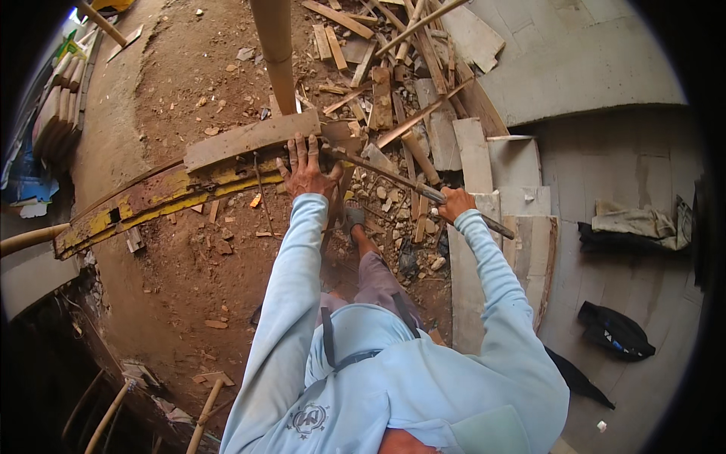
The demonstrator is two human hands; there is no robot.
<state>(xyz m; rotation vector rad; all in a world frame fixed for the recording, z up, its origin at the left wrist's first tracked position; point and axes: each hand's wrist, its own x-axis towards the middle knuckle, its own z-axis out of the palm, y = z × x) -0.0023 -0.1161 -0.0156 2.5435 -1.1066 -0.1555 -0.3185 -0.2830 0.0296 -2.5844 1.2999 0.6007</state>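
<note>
My right hand is wrapped round a long dark metal bar, which slants from the beam's right end down past my fist. My left hand lies with fingers stretched and spread over the near edge of a brown wooden board. That board rests on a worn beam with rusty patches and yellow paint. Beside my left hand, a thin bent rod hangs down across the beam's edge. The bar's far tip ends close to my left thumb, where the exact contact is hard to make out.
A bamboo pole stands just beyond the board. Scrap wood litters the dirt at the far right. Pale planks lie to my right, near dark cloth on a grey floor. Stacked sheets stand far left.
</note>
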